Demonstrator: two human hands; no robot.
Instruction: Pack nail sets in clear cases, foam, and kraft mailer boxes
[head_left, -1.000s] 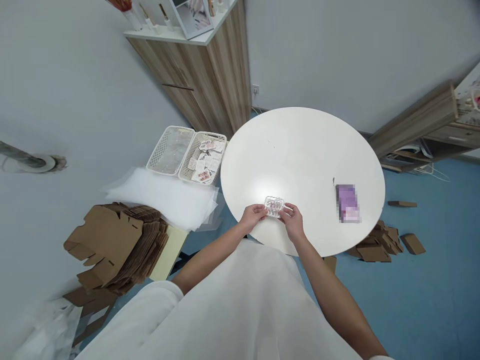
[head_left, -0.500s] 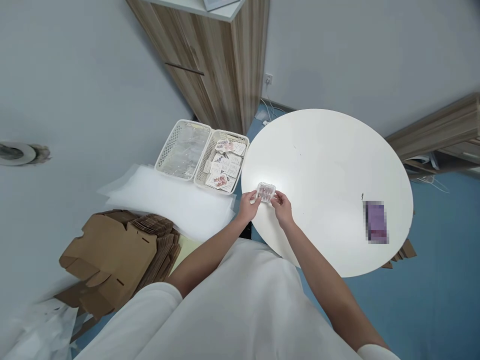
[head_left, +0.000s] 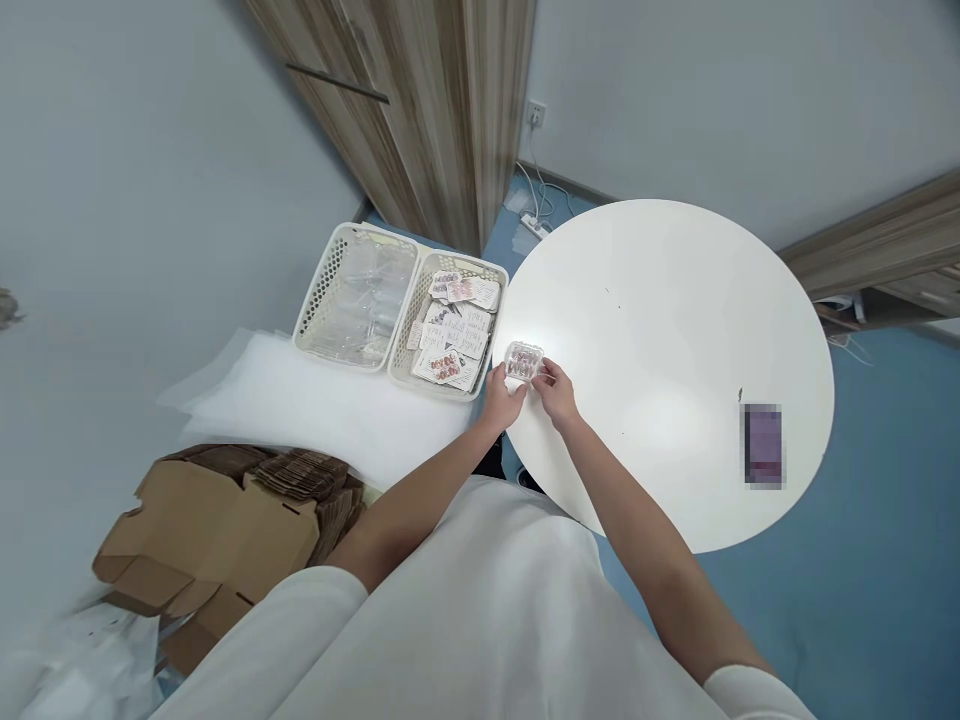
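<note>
Over the near left edge of the round white table [head_left: 675, 300], a small clear plastic case [head_left: 523, 361] is held between my two hands. Several reddish pieces that look like press-on nails show through it. My left hand [head_left: 501, 400] grips the case at its left and lower side, thumb on the near edge. At the right edge, the fingers of my right hand [head_left: 557, 395] are pinched on the case. A thin white edge sticks out by the right fingertips, too small to make out.
Left of the table stand a white basket [head_left: 486, 370] of printed nail cards [head_left: 454, 330] and another basket [head_left: 304, 320] of clear plastic packs [head_left: 367, 290]. White foam sheets [head_left: 300, 400] and folded cardboard boxes [head_left: 217, 530] lie nearer. A blurred-out purple object [head_left: 763, 445] lies on the table's right.
My view has tipped down a little, so the cabinet sits higher in it. The case has tilted in my hands, and my right fingers have shifted along its right edge.
</note>
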